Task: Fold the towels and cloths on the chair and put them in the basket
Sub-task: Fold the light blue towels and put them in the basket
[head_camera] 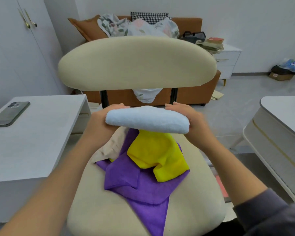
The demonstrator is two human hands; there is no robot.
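Observation:
A folded light blue towel (146, 120) hangs in the air above the cream chair (136, 63). My left hand (99, 121) grips its left end and my right hand (192, 120) grips its right end. Below it on the chair seat (99, 206) lie a crumpled yellow cloth (157, 154), a purple cloth (140, 183) spread under it, and a beige cloth (111, 147) at the left. No basket shows in view.
A white table (32, 138) with a dark phone (8, 114) stands at the left. Another white table (283, 120) is at the right. Behind the chair is a brown sofa (191, 96) piled with bedding, and a white drawer unit (228, 60).

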